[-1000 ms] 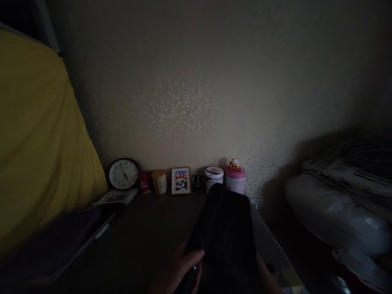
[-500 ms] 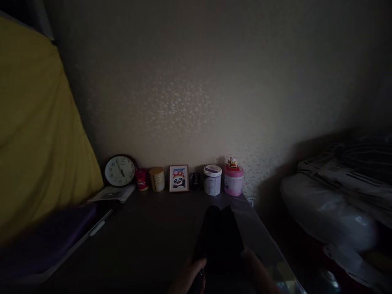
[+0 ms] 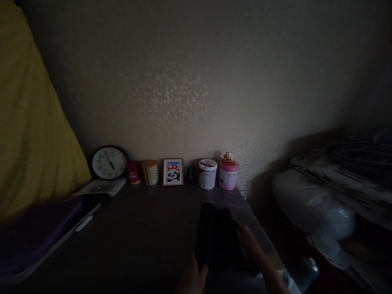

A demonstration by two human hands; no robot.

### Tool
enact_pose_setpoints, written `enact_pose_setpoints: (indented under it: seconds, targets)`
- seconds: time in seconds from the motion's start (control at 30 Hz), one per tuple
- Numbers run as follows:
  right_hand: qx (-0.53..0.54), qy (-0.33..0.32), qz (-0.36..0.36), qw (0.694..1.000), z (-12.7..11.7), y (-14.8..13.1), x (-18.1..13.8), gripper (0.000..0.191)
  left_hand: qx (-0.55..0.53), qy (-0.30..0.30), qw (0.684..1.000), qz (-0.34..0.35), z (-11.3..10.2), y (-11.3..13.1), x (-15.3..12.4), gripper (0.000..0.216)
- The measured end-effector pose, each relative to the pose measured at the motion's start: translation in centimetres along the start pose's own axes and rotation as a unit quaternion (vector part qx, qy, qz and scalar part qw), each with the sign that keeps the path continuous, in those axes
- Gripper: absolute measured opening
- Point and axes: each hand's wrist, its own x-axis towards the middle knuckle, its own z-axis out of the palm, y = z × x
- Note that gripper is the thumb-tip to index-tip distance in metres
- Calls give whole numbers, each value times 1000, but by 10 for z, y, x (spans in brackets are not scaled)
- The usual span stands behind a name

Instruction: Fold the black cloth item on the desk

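Observation:
A black object [image 3: 217, 241] in two long lobes, its left end rounded and its right end angular, is between my hands over the near right part of the table. It is too dark to tell its kind. My left hand [image 3: 194, 275] is closed on its lower left side, thumb on top. Along its right edge my right hand [image 3: 245, 239] grips it, with the fingers mostly hidden behind it.
Along the back of the dark table [image 3: 147, 228] stand a clock [image 3: 109, 162], a red can [image 3: 134, 172], a yellow tin [image 3: 150, 172], a framed panda picture [image 3: 173, 172], a white tub [image 3: 208, 174] and a pink tub [image 3: 228, 175]. A purple folder [image 3: 43, 232] lies left; white bags [image 3: 312, 204] sit right.
My right hand has moved up along the black object's right edge. The object is turned more upright in view, and the whole view has shifted slightly right and down.

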Motion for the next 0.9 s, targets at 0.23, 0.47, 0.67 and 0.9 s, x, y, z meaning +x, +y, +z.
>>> enact_pose_setpoints:
  seconds: [0.23,0.47,0.67,0.9]
  targets:
    - [-156,-1,-1,988,-8,-32,-8,39,88,77,991,-69,2,14,-2,52]
    - [-209,-25,12,978,-8,-45,-8,38,120,60,989,-63,-10,22,-8,56]
    - [-141,-55,7,988,-9,-23,6,30,66,35,995,-61,-12,22,-5,66]
    - [70,-48,6,996,11,-45,32,36,32,30,995,-84,-8,19,-1,55]
